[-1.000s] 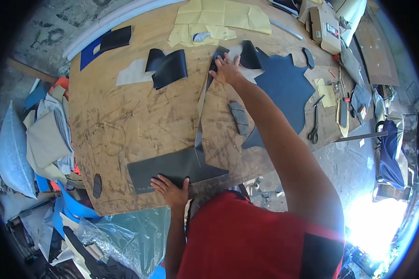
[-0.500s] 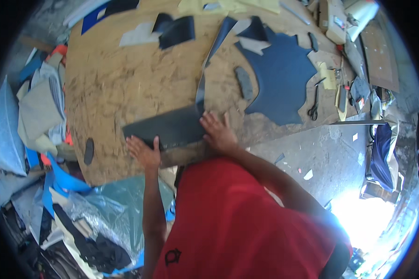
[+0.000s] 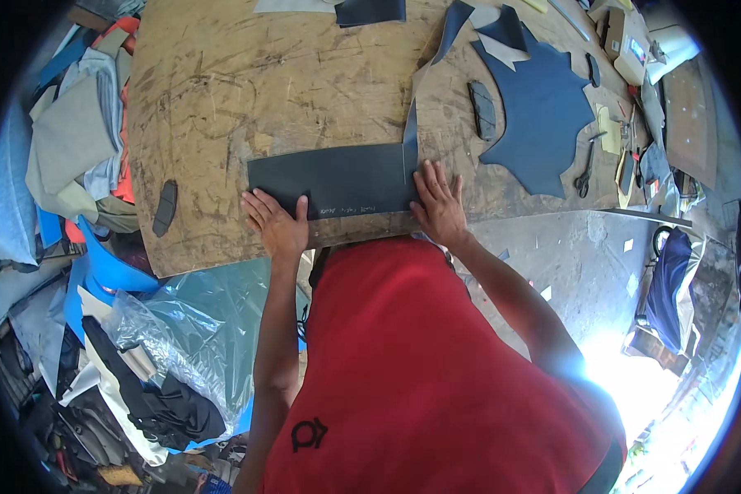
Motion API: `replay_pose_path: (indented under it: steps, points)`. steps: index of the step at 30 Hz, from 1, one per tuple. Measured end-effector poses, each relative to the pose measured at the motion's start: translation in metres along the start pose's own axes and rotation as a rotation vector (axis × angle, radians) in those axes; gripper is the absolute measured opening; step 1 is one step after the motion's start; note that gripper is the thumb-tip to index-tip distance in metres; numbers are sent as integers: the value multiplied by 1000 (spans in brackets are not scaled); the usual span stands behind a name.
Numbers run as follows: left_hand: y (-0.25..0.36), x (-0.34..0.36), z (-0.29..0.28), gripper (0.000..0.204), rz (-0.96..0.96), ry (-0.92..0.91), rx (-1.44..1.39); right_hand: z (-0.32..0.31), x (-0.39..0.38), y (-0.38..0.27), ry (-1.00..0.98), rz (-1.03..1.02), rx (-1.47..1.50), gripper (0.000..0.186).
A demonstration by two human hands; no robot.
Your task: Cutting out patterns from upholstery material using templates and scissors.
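Note:
Near the front edge of the wooden table [image 3: 206, 99] lies a long dark grey sheet [image 3: 337, 173] with small white handwriting on it. My left hand [image 3: 277, 222] rests open on its lower left end, fingers stretched out. My right hand [image 3: 440, 206] lies open at the sheet's right end, fingertips beside a narrow dark strip [image 3: 412, 132] that runs from there toward the back of the table. A dark flat block [image 3: 482, 111] is just right of the strip, and another [image 3: 165, 207] lies at the table's left edge.
A blue-grey hide [image 3: 535, 115], scissors [image 3: 585, 173] and small tools cover the table's right side. Dark pieces [image 3: 370, 11] lie at the back. Folded fabrics [image 3: 70, 156] crowd the left; clear plastic sheeting [image 3: 206, 321] is below the table's left part.
My right hand has come back from the strip's far end to the sheet's right end. My left hand stays on the sheet. The view has shifted, bringing the table higher in the picture.

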State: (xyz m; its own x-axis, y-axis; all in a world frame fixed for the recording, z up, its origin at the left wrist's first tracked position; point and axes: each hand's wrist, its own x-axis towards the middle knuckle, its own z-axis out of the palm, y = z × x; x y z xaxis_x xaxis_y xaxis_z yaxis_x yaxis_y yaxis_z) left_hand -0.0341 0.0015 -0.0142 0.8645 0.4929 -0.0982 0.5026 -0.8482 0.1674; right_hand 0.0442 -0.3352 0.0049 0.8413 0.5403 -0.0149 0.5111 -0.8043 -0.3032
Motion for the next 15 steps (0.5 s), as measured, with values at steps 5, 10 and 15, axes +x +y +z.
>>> replay_pose_path:
  steps: [5, 10, 15]
  points:
    - [0, 14, -12, 101, 109, -77, 61, -5, 38, -7, 92, -18, 98, 64]
    - [-8, 14, -3, 98, 114, -13, -27, -9, 66, -4, 74, -7, -21, 56]
    - [-33, -1, 1, 89, -93, 71, -45, -39, 132, -8, 274, 10, 87, 39]
